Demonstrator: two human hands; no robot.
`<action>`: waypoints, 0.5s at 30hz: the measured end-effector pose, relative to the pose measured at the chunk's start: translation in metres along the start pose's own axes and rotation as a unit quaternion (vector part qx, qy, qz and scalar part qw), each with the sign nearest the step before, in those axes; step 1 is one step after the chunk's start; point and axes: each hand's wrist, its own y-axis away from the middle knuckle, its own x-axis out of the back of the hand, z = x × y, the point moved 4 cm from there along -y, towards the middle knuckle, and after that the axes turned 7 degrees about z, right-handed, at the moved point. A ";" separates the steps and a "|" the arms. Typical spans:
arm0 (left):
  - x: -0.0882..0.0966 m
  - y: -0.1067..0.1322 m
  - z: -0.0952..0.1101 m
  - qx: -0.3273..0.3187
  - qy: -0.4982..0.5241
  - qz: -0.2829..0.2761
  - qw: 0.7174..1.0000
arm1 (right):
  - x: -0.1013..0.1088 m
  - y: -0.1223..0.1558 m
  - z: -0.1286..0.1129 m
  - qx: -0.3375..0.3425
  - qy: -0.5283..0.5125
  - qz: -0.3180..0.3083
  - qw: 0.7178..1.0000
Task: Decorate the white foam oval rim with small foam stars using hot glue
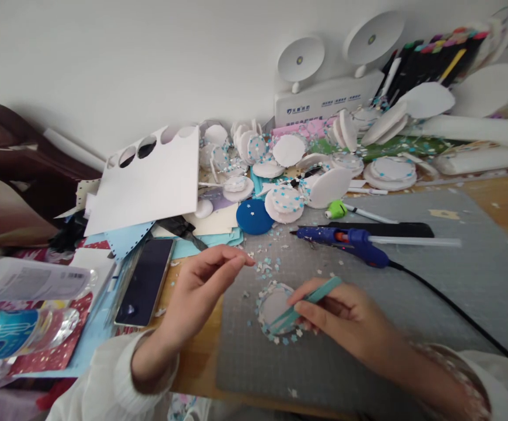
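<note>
My right hand (341, 316) is closed on a pair of teal tweezers (326, 289). Their tips point down over a round white disc (277, 304) on the grey cutting mat (411, 327), its rim ringed with small blue and white stars. Left of it, my left hand (205, 286) is raised with thumb and forefinger pinched together; anything between them is too small to make out. Loose blue and white stars (268, 266) lie on the mat just past the fingertips.
A blue glue gun (345, 242) with a black cord lies at the back of the mat. Behind stand a blue round lid (254, 217) and several star-trimmed white discs (285, 203). On the left are a phone (146, 283), a white board (148, 187) with round holes and a water bottle (21, 333).
</note>
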 end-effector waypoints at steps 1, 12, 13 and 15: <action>0.004 -0.001 0.001 0.000 0.004 0.009 1.000 | 0.001 -0.001 0.001 -0.005 -0.012 0.016 1.000; 0.031 -0.005 -0.001 -0.037 -0.098 0.047 0.993 | 0.027 -0.002 -0.020 0.081 -0.179 0.159 0.968; 0.032 -0.005 -0.004 -0.059 -0.174 0.041 0.982 | 0.028 -0.003 -0.022 0.082 -0.184 0.172 0.964; 0.031 -0.007 -0.010 -0.117 -0.325 0.030 0.938 | 0.028 -0.004 -0.023 0.079 -0.193 0.189 0.959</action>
